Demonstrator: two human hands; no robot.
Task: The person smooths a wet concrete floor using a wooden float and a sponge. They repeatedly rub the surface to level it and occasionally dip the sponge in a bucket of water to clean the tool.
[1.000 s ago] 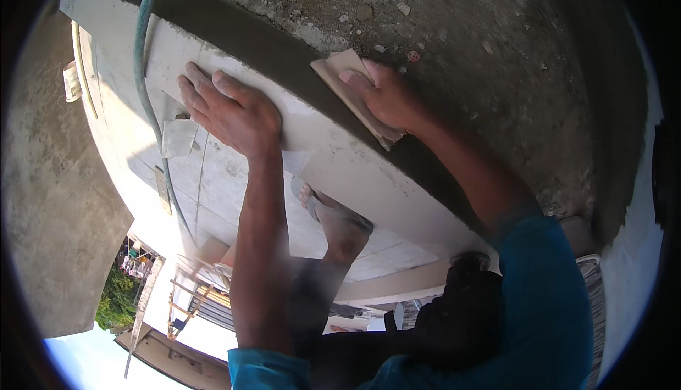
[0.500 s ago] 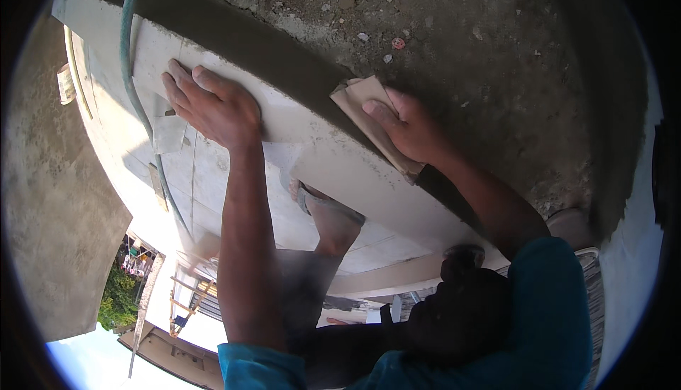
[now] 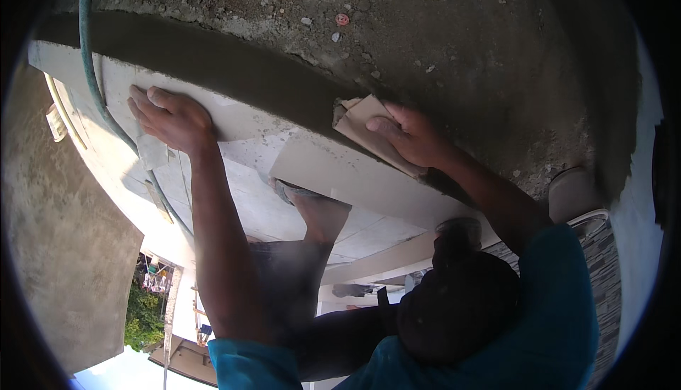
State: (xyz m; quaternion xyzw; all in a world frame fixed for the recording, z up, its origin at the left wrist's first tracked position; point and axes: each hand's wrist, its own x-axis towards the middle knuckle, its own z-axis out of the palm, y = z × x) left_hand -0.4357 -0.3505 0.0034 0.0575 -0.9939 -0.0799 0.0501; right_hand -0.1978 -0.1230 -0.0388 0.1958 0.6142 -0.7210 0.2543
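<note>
My left hand point(image 3: 174, 117) lies on the pale front face of a long ledge point(image 3: 340, 166), its fingers apart and holding nothing. In my right hand point(image 3: 411, 135) is a folded piece of brown cardboard point(image 3: 365, 120), gripped with the thumb on the near side and the fingers partly hidden behind it. The cardboard sits against the ledge's upper edge, where the pale face meets a strip of smooth, dark grey mortar point(image 3: 234, 67). Its near end reaches down along that edge, below my palm.
A green hose point(image 3: 88, 49) crosses the ledge left of my left hand. Rough concrete with small stones and a pink scrap point(image 3: 342, 19) spreads beyond the mortar. My bent leg point(image 3: 323, 216) is under the ledge. A round container point(image 3: 573, 195) stands at the right.
The whole view has shifted, so the ledge and hose appear farther left. My right hand has slid the cardboard rightward along the edge. My left hand stays on the pale face.
</note>
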